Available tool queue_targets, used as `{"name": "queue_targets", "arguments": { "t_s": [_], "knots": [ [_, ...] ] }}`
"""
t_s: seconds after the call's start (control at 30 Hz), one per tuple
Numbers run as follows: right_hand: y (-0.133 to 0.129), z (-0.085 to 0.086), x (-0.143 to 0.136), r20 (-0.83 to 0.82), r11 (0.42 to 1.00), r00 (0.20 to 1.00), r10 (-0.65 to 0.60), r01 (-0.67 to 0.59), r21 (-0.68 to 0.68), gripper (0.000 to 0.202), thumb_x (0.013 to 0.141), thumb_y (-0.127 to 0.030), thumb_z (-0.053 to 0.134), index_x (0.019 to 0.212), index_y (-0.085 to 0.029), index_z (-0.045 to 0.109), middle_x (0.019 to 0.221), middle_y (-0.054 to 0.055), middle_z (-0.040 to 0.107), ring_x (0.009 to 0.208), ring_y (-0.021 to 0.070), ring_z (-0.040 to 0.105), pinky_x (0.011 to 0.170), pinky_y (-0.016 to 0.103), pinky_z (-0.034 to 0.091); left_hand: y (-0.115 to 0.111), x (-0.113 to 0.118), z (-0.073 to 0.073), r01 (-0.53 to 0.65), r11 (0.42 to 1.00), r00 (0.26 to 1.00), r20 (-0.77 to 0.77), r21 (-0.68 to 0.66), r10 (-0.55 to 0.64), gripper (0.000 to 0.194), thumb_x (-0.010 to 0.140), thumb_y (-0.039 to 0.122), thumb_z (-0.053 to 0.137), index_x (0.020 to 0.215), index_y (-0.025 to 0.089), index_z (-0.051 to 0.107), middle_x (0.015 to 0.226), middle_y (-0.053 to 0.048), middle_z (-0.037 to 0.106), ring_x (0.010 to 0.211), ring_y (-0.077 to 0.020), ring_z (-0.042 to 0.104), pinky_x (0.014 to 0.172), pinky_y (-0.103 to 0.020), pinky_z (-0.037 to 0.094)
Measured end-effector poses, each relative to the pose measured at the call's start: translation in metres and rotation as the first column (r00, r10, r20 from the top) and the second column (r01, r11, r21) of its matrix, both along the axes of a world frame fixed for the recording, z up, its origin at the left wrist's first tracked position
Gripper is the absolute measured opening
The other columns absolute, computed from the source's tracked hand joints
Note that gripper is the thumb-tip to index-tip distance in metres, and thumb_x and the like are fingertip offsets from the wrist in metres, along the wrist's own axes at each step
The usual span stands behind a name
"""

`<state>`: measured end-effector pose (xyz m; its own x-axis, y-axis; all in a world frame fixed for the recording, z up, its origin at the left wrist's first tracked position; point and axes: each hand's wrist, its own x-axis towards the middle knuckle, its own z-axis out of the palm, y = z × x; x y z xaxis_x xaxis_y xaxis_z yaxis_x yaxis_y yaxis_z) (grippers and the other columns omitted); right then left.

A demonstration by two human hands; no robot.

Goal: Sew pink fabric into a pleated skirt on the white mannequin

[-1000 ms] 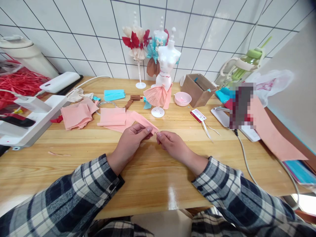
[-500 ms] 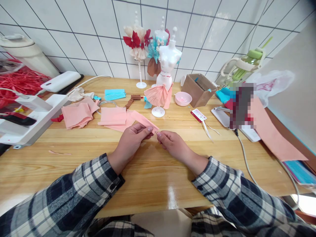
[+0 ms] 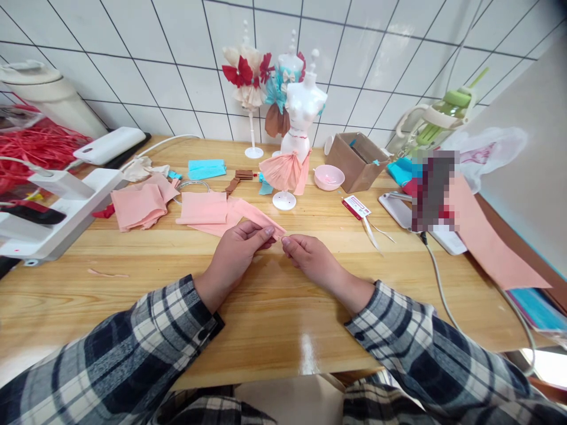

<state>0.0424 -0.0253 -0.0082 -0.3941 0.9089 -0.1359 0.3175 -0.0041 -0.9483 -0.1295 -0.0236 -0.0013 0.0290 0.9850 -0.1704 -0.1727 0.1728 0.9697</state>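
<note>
A narrow folded strip of pink crepe paper runs toward me and to the right, its near end pinched between the thumb and fingers of my left hand. Just right of that end, my right hand is closed in a pinch. Something thin shows at its fingertips, too small to make out. Behind the hands stands a white mini dress form wearing a gathered pink skirt. Left of the strip lie a pink folded sheet and more stacked pink pieces.
Two other dressed forms stand by the tiled wall, one with red bows. A pink bowl, a cardboard box and a red-white packet lie right of centre. A power strip sits left; a cable crosses the right side.
</note>
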Motion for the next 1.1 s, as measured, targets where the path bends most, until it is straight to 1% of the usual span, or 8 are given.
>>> {"name": "queue_targets", "arguments": {
  "t_s": [0.13, 0.27, 0.4, 0.67, 0.83, 1.1],
  "knots": [
    [0.001, -0.0012, 0.0022, 0.005, 1.0, 1.0, -0.005, 0.005, -0.008, 0.043, 0.093, -0.055, 0.039, 0.073, -0.019, 0.052, 0.058, -0.005, 0.044, 0.054, 0.0107, 0.04, 0.053, 0.024, 0.031, 0.0012, -0.0008, 0.0007, -0.019, 1.0, 0.998, 0.054, -0.009, 0.019, 0.028, 0.067, 0.039, 0.081, 0.077, 0.015, 0.069, 0.077, -0.002, 0.069, 0.074, -0.0138, 0.061, 0.075, -0.027, 0.048],
    [0.0015, 0.0002, 0.0029, -0.007, 0.999, 1.0, -0.017, 0.017, -0.034, 0.046, 0.092, -0.059, 0.038, 0.072, -0.02, 0.051, 0.056, -0.006, 0.041, 0.053, 0.0107, 0.039, 0.052, 0.024, 0.03, 0.0015, -0.0008, 0.0035, -0.026, 0.999, 0.994, 0.104, -0.03, 0.029, 0.027, 0.067, 0.038, 0.081, 0.076, 0.016, 0.069, 0.076, -0.001, 0.068, 0.073, -0.0129, 0.061, 0.074, -0.026, 0.048],
    [0.0009, 0.0029, 0.0024, -0.022, 0.999, 1.0, 0.0, -0.001, -0.038, 0.045, 0.091, -0.058, 0.04, 0.072, -0.019, 0.05, 0.059, -0.005, 0.042, 0.054, 0.0105, 0.039, 0.053, 0.024, 0.03, 0.0009, -0.0003, 0.0042, 0.012, 0.999, 0.997, 0.074, -0.034, -0.009, 0.026, 0.067, 0.036, 0.081, 0.074, 0.015, 0.069, 0.073, -0.001, 0.068, 0.07, -0.0129, 0.061, 0.072, -0.026, 0.048],
    [0.0006, 0.0019, 0.0034, -0.014, 1.0, 1.0, 0.019, -0.02, -0.014, 0.044, 0.092, -0.056, 0.04, 0.072, -0.019, 0.05, 0.06, -0.005, 0.043, 0.054, 0.0101, 0.039, 0.052, 0.024, 0.031, 0.0029, -0.0014, 0.001, 0.03, 0.999, 0.999, 0.038, -0.012, -0.03, 0.025, 0.067, 0.036, 0.08, 0.074, 0.015, 0.069, 0.071, -0.001, 0.067, 0.069, -0.0132, 0.06, 0.071, -0.026, 0.047],
    [0.0007, 0.0035, 0.0032, -0.009, 0.999, 1.0, 0.022, -0.022, -0.025, 0.044, 0.092, -0.056, 0.04, 0.07, -0.019, 0.049, 0.058, -0.005, 0.04, 0.053, 0.0099, 0.036, 0.051, 0.024, 0.029, 0.0034, -0.003, -0.0003, 0.052, 0.999, 0.998, 0.02, -0.01, -0.052, 0.024, 0.068, 0.036, 0.08, 0.075, 0.015, 0.07, 0.069, 0.0, 0.066, 0.068, -0.013, 0.059, 0.07, -0.026, 0.046],
    [0.0013, 0.0034, 0.0034, -0.011, 0.998, 0.999, 0.044, -0.045, -0.049, 0.045, 0.091, -0.058, 0.04, 0.069, -0.02, 0.048, 0.059, -0.005, 0.042, 0.053, 0.0099, 0.037, 0.051, 0.024, 0.03, 0.0048, -0.0049, -0.0032, 0.066, 0.998, 0.998, 0.022, -0.003, -0.066, 0.024, 0.067, 0.036, 0.08, 0.076, 0.017, 0.07, 0.072, -0.001, 0.067, 0.069, -0.014, 0.06, 0.071, -0.027, 0.046]
  ]
}}
